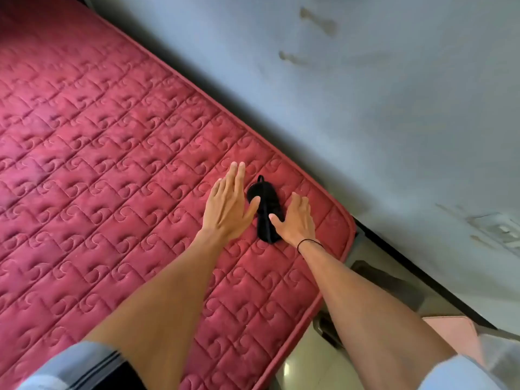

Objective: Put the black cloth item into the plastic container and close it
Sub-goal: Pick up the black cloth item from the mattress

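Black cloth item [264, 211] lying bunched on the red quilted mattress [112, 164], near its corner and close to the grey wall [365, 94], between the two hands. Left hand [228, 204] flat and spread, palm down, fingers straight, thumb tip touching or just over the cloth's left edge. Right hand [295, 220] likewise spread, fingers slightly curled, thumb resting against the cloth's right side, a thin black band [308, 243] around its wrist. Nothing pinched or lifted as yet; no grasp formed by either hand. Probably very light and wholly limp: soft fabric, crumpled into a long heap with a small loop [261, 178] sticking out at the far end. Likely to sag and unfold when raised, not to slip, not to break. Best taken by gathering the middle of the heap into one fist, or by pinching the loop, though a loop hold would let the rest dangle. No plastic container in view, so its place cannot be told.
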